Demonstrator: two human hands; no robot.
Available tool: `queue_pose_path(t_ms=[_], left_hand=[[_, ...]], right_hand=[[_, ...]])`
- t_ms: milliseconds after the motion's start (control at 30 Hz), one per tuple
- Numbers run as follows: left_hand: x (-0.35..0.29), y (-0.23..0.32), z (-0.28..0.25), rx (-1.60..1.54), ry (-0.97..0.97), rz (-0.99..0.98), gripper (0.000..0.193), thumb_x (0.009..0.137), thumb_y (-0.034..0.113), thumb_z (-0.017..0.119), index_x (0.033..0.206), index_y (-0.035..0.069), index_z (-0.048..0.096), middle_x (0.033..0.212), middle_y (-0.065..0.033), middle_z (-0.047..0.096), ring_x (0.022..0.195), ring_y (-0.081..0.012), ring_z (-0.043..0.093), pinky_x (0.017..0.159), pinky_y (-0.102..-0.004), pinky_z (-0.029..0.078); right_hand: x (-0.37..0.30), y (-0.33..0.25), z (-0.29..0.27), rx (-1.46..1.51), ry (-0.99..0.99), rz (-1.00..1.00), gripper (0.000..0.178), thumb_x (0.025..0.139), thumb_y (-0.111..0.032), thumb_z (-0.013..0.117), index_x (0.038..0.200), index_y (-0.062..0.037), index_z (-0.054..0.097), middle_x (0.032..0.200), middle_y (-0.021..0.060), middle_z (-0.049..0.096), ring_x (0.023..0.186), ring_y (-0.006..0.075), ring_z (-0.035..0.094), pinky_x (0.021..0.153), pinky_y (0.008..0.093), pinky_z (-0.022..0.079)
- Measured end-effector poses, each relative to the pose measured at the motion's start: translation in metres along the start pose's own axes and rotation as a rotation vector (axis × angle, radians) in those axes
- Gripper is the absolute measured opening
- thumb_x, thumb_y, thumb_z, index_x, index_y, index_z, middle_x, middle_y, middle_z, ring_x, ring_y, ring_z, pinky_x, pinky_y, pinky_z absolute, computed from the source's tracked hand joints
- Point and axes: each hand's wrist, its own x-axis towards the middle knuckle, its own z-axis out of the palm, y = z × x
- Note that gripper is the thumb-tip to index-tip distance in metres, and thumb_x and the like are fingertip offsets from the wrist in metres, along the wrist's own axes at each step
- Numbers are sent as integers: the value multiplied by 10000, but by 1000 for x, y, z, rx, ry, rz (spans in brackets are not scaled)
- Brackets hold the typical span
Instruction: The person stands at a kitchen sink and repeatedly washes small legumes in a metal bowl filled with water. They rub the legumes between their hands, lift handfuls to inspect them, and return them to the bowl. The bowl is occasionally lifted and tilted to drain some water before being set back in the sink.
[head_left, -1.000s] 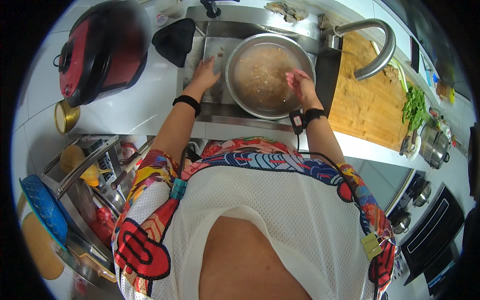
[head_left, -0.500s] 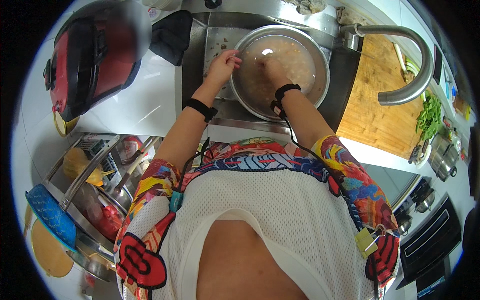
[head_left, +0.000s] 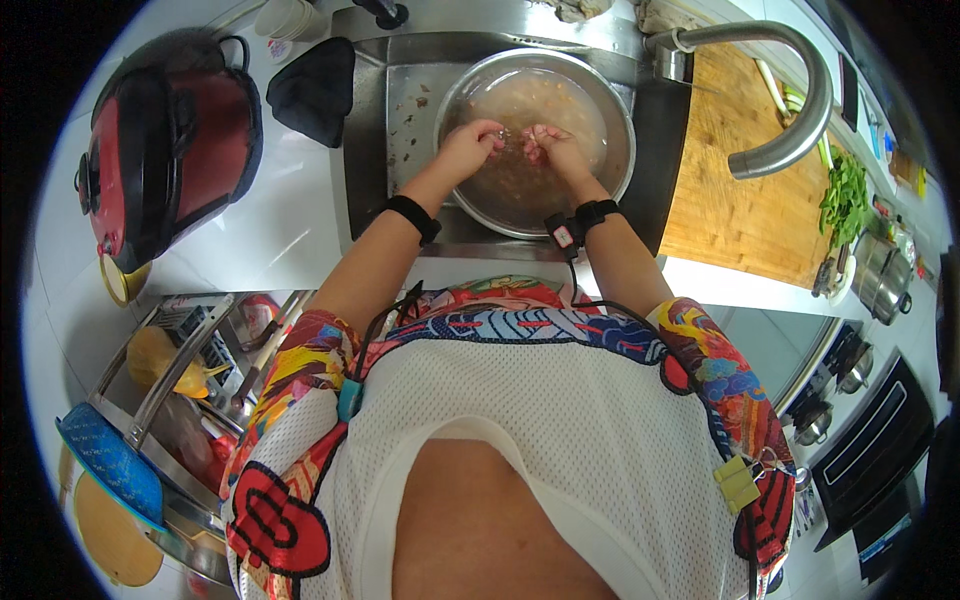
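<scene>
I see the right hand (head_left: 556,150) now lifted from the cloudy water (head_left: 540,95) to face the left hand (head_left: 468,148) over the bowl (head_left: 618,150), upper centre of frame, so both work together, fingers curled, tightness and contents I can't tell.

the left hand (head_left: 468,150) and the right hand (head_left: 560,152) are near each other over a wide metal bowl (head_left: 622,140), their fingers curled in; whether they pinch anything is too small to tell. the bowl holds cloudy water (head_left: 540,95) with small pale bits, and sits in a metal sink (head_left: 405,75), where dark scraps (head_left: 422,102) lie to its left. on the desk (head_left: 290,215) at left are a red and black cooker (head_left: 215,140) and a black cloth (head_left: 314,92). at right, a curved tap (head_left: 820,90) reaches over a wooden board (head_left: 730,210), with leafy greens (head_left: 846,190) at the board's right edge.
</scene>
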Motion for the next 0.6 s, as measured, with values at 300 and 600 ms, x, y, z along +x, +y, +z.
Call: queue_pose_path(t_ms=[300, 600], left_hand=[[-4, 16, 21, -75, -33, -53, 282, 903, 144, 487, 1164, 45, 525, 958, -66, 617, 787, -129, 600, 695, -246, 485], [-8, 8, 28, -59, -62, -37, 292, 898, 132, 495, 1171, 30, 516, 972, -63, 614, 797, -131, 597, 704, -250, 486]], right_hand=[[-30, -12, 16, 296, -99, -65, 185, 899, -122, 502, 993, 5, 598, 862, 96, 649, 774, 152, 628, 714, 258, 516], [-29, 1, 14, 92, 26, -149, 115, 881, -97, 525, 932, -36, 609, 779, 47, 635, 655, 94, 576, 610, 212, 476]])
